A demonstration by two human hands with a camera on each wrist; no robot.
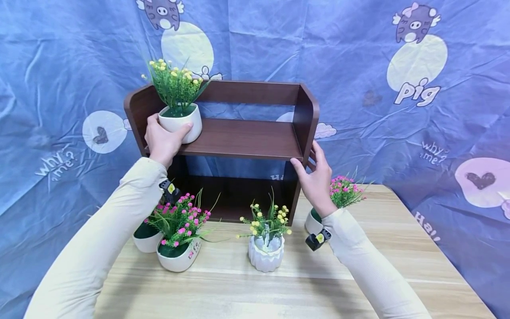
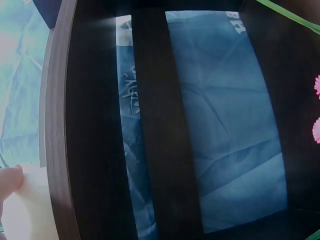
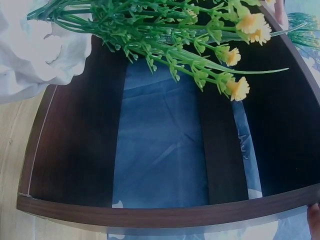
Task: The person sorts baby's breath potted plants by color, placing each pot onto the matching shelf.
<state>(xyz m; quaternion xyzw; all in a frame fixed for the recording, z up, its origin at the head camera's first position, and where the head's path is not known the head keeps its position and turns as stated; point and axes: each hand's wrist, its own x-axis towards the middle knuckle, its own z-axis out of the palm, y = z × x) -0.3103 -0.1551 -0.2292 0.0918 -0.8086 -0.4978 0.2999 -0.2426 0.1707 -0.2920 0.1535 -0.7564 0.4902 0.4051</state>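
My left hand (image 1: pixel 163 139) grips a white pot (image 1: pixel 193 128) of yellow artificial flowers (image 1: pixel 175 86), thumb across its front, at the left end of the dark brown two-tier shelf (image 1: pixel 247 137). In the left wrist view, the thumb (image 2: pixel 10 181) lies against the pale pot (image 2: pixel 30 207). With thumb at the front edge and fingers behind the side panel, my right hand (image 1: pixel 316 179) holds the shelf's right side. Part of that hand's thumb (image 3: pixel 314 221) shows at the shelf edge in the right wrist view.
A ribbed white pot (image 1: pixel 266 254) with yellow flowers stands before the shelf. Pink flowers fill an oval white pot (image 1: pixel 177 261) at front left, beside another white pot (image 1: pixel 147 241). A further pink-flowered plant (image 1: pixel 344 192) sits right of the shelf, partly behind my right arm.
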